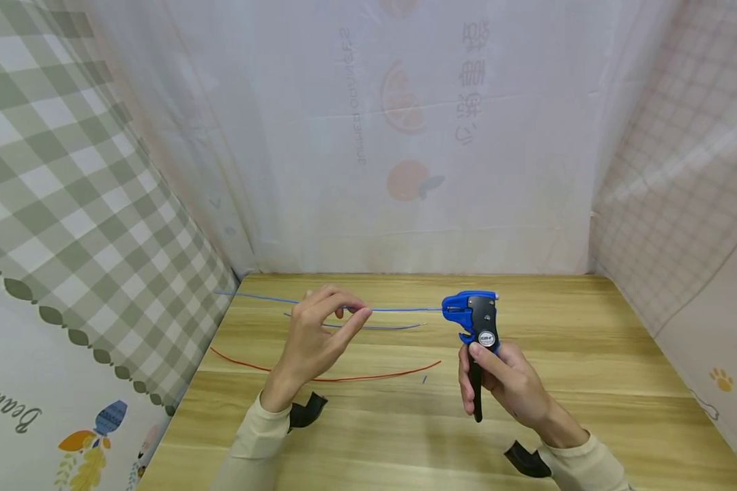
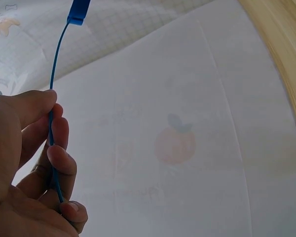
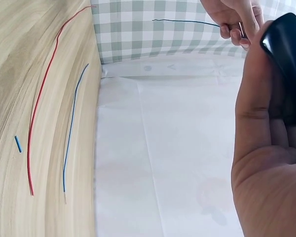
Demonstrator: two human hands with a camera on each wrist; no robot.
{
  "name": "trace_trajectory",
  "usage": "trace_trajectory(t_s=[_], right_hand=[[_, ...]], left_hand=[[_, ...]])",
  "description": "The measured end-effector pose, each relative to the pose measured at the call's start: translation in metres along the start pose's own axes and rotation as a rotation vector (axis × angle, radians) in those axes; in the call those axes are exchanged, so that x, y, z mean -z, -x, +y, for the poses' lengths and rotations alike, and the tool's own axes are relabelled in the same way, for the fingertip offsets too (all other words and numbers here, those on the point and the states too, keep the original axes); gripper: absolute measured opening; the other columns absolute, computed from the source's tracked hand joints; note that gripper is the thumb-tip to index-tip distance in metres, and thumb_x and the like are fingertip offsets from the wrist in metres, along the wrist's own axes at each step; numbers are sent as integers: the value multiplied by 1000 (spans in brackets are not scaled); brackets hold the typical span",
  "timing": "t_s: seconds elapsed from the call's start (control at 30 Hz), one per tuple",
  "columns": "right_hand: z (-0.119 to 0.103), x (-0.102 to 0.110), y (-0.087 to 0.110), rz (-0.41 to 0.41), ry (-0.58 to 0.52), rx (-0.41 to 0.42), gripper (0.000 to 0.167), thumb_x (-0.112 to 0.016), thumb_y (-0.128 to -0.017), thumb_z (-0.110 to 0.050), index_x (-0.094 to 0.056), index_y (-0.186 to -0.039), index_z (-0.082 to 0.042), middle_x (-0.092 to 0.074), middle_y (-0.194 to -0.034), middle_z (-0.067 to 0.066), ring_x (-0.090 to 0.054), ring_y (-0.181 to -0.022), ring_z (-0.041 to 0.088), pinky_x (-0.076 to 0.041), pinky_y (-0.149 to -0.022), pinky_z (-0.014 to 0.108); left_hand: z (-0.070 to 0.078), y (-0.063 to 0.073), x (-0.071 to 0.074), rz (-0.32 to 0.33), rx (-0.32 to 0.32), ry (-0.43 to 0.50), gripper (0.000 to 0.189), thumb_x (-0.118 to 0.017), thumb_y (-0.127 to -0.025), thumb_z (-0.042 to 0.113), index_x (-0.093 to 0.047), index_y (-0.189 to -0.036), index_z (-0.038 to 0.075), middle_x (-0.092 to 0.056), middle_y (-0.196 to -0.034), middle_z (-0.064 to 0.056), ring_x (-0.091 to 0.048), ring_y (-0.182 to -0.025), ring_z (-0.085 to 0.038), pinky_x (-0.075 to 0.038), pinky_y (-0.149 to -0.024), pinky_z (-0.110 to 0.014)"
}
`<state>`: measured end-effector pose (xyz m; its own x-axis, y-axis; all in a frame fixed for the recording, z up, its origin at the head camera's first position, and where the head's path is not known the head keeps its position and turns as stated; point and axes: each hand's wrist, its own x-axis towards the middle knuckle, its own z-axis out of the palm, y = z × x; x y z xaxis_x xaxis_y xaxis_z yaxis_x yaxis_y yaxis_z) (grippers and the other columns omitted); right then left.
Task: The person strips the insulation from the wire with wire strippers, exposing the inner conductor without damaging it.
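My left hand (image 1: 319, 334) pinches a thin blue wire (image 1: 405, 309) between thumb and index finger. In the left wrist view the other fingers curl along the wire (image 2: 54, 170). To the left of this hand the wire's free end trails off. Its right end meets the jaws of a blue and black wire stripper (image 1: 484, 310). My right hand (image 1: 516, 389) grips the stripper's black handle, thumb near its round label. Only the dark handle (image 3: 288, 54) of the tool shows in the right wrist view.
A second blue wire (image 3: 69, 128) with a bare end lies on the wooden table (image 1: 589, 382). In front of it are a red wire (image 1: 374, 377) and a short blue offcut (image 1: 424, 379). A white printed curtain (image 1: 319, 225) hangs behind, checked cloth (image 1: 98, 157) at left.
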<state>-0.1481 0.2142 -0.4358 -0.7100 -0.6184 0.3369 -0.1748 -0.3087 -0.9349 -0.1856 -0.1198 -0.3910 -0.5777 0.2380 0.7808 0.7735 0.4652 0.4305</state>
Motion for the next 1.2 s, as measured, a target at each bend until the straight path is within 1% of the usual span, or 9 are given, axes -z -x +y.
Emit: trace_trajectory(t_s=[0.07, 0.23, 0.47, 0.7, 0.9, 1.1, 1.2], right_hand=[[1, -1, 0, 4, 3, 1, 37, -18, -121, -2, -49, -103, 9, -52, -77, 31, -65, -60, 37, -64, -58, 45], [1, -2, 0, 17, 3, 5, 36, -19, -121, -3, -47, -102, 10, -52, -77, 30, -62, -58, 39, -63, -56, 44], [1, -5, -1, 23, 4, 31, 38, -17, -121, -2, -47, -100, 9, -50, -74, 27, -52, -55, 46, -61, -52, 43], [1, -6, -4, 21, -9, 71, 39, -16, -120, 1, -48, -99, 8, -48, -72, 25, -45, -53, 46, -59, -48, 42], [4, -7, -6, -2, -45, 121, 39, -14, -119, 4, -46, -97, 8, -46, -70, 26, -44, -50, 45, -58, -45, 41], [8, -7, -8, -26, -96, 149, 39, -11, -118, 4, -44, -98, 10, -44, -70, 26, -43, -49, 45, -60, -47, 39], [9, -7, -8, -28, -115, 145, 39, -11, -118, 2, -43, -98, 10, -44, -70, 25, -42, -49, 45, -61, -48, 38]], left_hand=[[0, 0, 0, 1, 1, 0, 10, -91, -92, 6, -84, -94, 13, -81, -93, 0, -63, -79, -13, -41, -75, -31], [0, 1, -1, 4, 5, -1, 9, -91, -92, 6, -84, -95, 13, -81, -93, 0, -64, -79, -14, -41, -75, -30], [-1, 2, -3, 11, 5, 7, 9, -91, -92, 6, -85, -95, 12, -81, -92, 0, -64, -78, -14, -42, -75, -28], [0, 0, -5, 19, 10, 17, 9, -90, -93, 6, -85, -96, 12, -81, -92, 0, -64, -79, -14, -41, -76, -28], [-1, 1, -7, 34, -8, 20, 11, -90, -93, 4, -85, -95, 12, -81, -90, 0, -63, -78, -14, -41, -76, -27], [-3, 2, -8, 37, 4, 16, 10, -90, -93, 4, -84, -95, 12, -80, -89, 0, -63, -79, -14, -40, -76, -27], [-3, 2, -9, 34, 14, 13, 10, -90, -94, 5, -83, -94, 12, -80, -89, 0, -63, -80, -14, -40, -76, -28]])
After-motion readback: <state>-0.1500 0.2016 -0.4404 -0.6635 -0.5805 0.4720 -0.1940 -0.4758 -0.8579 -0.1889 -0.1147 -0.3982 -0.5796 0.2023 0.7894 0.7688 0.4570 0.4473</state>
